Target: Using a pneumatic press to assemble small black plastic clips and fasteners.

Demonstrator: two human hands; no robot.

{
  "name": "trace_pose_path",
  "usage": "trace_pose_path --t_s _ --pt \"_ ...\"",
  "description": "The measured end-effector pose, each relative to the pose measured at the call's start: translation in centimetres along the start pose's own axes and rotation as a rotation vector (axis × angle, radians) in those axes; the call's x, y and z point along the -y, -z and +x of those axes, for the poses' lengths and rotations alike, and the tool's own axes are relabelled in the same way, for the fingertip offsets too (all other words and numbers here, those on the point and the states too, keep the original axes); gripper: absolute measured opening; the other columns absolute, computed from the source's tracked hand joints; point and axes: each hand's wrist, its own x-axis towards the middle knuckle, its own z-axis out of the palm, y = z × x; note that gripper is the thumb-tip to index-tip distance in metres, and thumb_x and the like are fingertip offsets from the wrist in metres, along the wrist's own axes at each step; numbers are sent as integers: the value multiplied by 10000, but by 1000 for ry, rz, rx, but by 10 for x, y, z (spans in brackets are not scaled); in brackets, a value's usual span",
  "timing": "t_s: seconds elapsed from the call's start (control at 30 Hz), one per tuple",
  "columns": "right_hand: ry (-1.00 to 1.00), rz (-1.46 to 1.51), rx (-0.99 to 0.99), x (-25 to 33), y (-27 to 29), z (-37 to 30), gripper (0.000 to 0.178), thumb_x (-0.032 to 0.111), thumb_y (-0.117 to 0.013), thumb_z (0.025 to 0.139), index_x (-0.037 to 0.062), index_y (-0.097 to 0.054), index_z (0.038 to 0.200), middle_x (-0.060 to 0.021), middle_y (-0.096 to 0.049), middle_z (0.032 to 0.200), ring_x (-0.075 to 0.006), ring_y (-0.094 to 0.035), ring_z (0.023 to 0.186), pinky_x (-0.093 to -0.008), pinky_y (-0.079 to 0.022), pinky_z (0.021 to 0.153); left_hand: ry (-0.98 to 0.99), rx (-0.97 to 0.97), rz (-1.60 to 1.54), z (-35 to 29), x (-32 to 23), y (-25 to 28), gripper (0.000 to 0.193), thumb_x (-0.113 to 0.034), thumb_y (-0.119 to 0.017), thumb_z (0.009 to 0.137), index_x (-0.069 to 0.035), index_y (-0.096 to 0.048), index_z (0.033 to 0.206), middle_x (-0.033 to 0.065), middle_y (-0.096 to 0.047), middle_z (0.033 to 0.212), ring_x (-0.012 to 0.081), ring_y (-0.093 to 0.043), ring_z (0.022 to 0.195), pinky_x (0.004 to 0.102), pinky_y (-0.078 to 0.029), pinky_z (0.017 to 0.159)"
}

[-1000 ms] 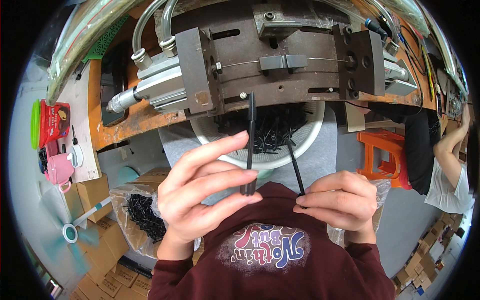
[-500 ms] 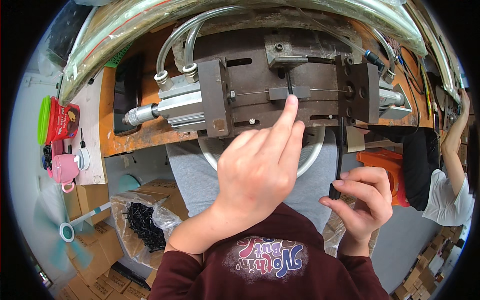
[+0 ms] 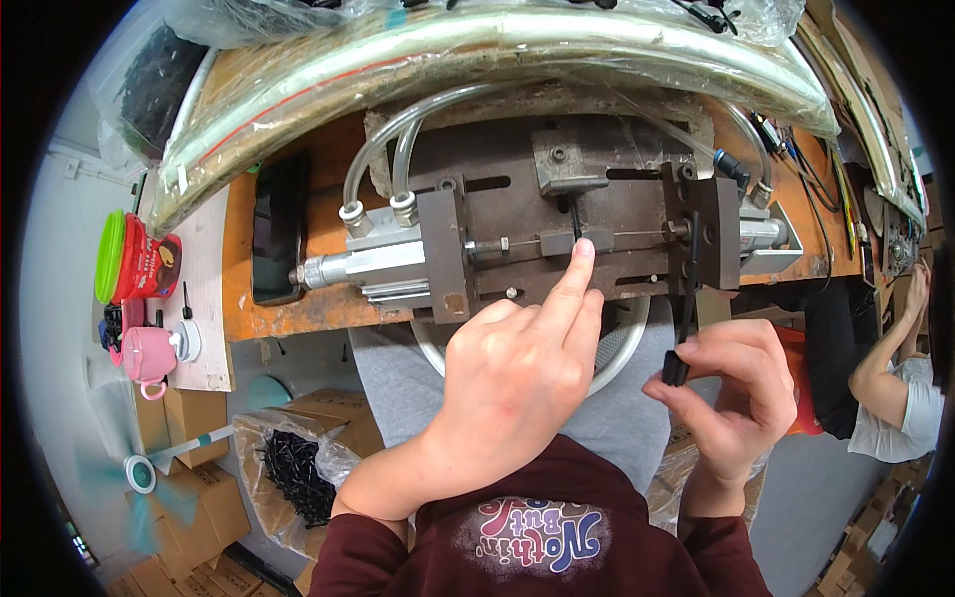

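My left hand (image 3: pixel 522 358) reaches over the metal clamping fixture (image 3: pixel 517 214) with its index finger stretched out and the other fingers partly bent. That fingertip rests at the lower end of a thin black rod (image 3: pixel 576 217), at the small grey block (image 3: pixel 557 243) in the fixture's middle. Thin metal pins run toward this block from both sides. To the right, my right hand (image 3: pixel 741 388) pinches the thick end of another black plastic rod (image 3: pixel 675 368) between thumb and fingers. The slim part of that rod points up in front of the fixture's right end plate (image 3: pixel 724 234).
Air cylinders (image 3: pixel 388 264) with clear hoses (image 3: pixel 363 149) flank the fixture. A dark phone-like slab (image 3: pixel 280 229) lies left on the wooden bench. Lower left stands an open bag of black parts (image 3: pixel 296 476) beside a fan (image 3: pixel 141 474). Another person (image 3: pixel 900 398) is at far right.
The view has shifted, so the bench appears lower. The left cylinder's spring-and-nut end now sticks out toward the middle block, and the right one sits further in. Both hands keep nearly the same pose.
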Motion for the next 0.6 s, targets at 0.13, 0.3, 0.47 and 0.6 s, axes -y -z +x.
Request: trace_pose_path --t_s 0.13,0.3,0.47,0.6 --pt "104 -89 66 -7 -7 7 337 -56 -839 654 9 -719 962 -125 -670 1020 -181 -684 779 -274 -565 647 -45 -11 -175 20 16 32 269 -150 -795 761 -65 -734 1009 111 -733 1082 237 -711 788 303 -559 693" --pt "218 -243 248 -14 -22 11 262 -23 -778 705 -11 -665 941 -194 -641 1241 -282 -695 896 -351 -561 731 -238 -444 44 94 62 56 181 -69 -759 799 -36 -754 977 93 -747 968 193 -711 816 272 -549 716" --pt "317 -419 294 -19 -43 12 172 38 -714 744 16 -643 899 -179 -635 1297 -173 -645 652 -288 -525 611 -175 -348 53 164 93 48 243 -45 -666 802 -32 -718 1038 193 -706 961 356 -662 1000 420 -517 896" --pt "300 -502 284 -16 -46 21 247 52 -789 697 37 -658 905 -117 -659 1285 -176 -617 607 -286 -501 585 -154 -216 53 178 91 42 234 -87 -679 796 -26 -734 1015 211 -710 973 358 -677 962 421 -527 880"
